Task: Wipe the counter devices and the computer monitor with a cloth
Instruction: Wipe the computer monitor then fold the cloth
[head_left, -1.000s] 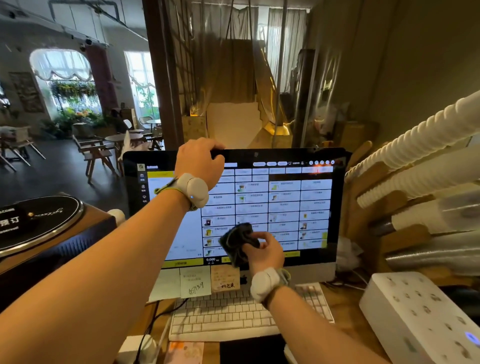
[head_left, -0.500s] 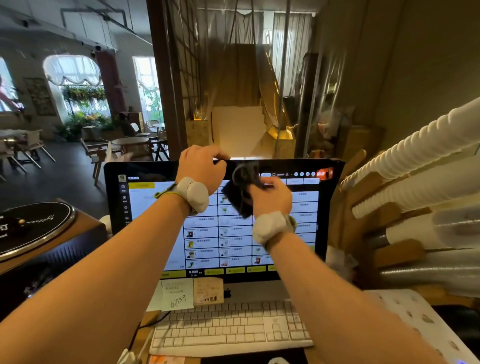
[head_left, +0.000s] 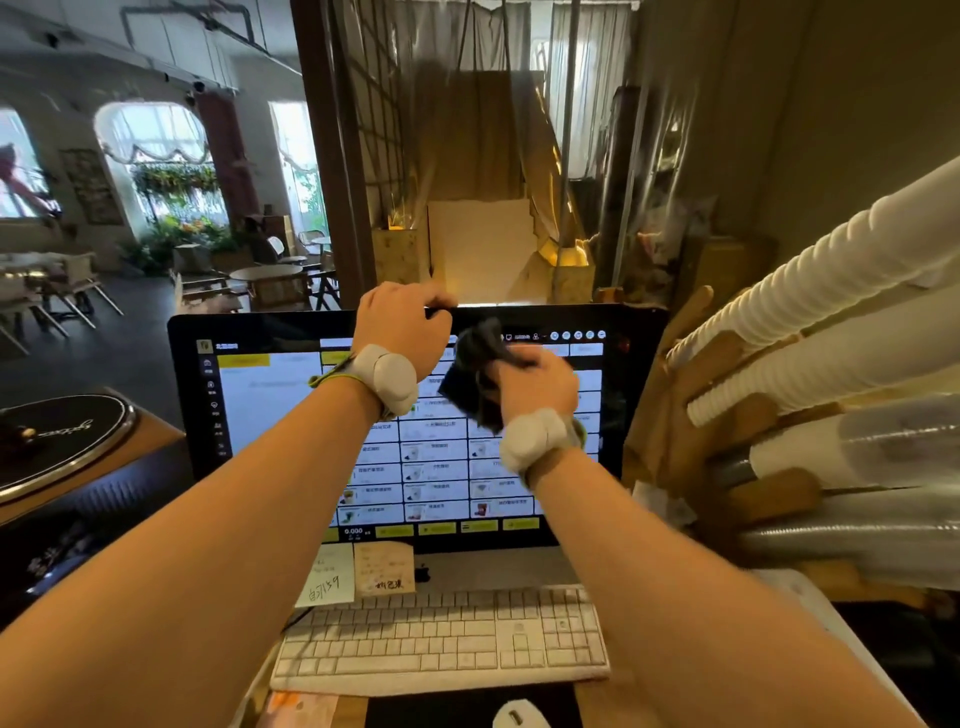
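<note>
The computer monitor (head_left: 270, 415) stands in front of me, its lit screen showing a grid of menu tiles. My left hand (head_left: 402, 325) grips the monitor's top edge near the middle. My right hand (head_left: 535, 382) holds a crumpled dark cloth (head_left: 475, 371) pressed against the upper right part of the screen, just right of my left hand. Both wrists wear pale bands. A white keyboard (head_left: 441, 642) lies on the counter below the monitor, with a white mouse (head_left: 519, 717) at the bottom edge.
Sticky notes (head_left: 358, 571) hang from the monitor's lower bezel. A turntable-like black disc device (head_left: 57, 441) sits at the left. Long stacks of white and clear cups (head_left: 831, 332) in a wooden rack fill the right side. A white power strip (head_left: 810, 597) lies behind my right arm.
My right hand has carried the cloth from the screen's lower middle up to its upper right part. My left hand has kept its grip on the top edge.
</note>
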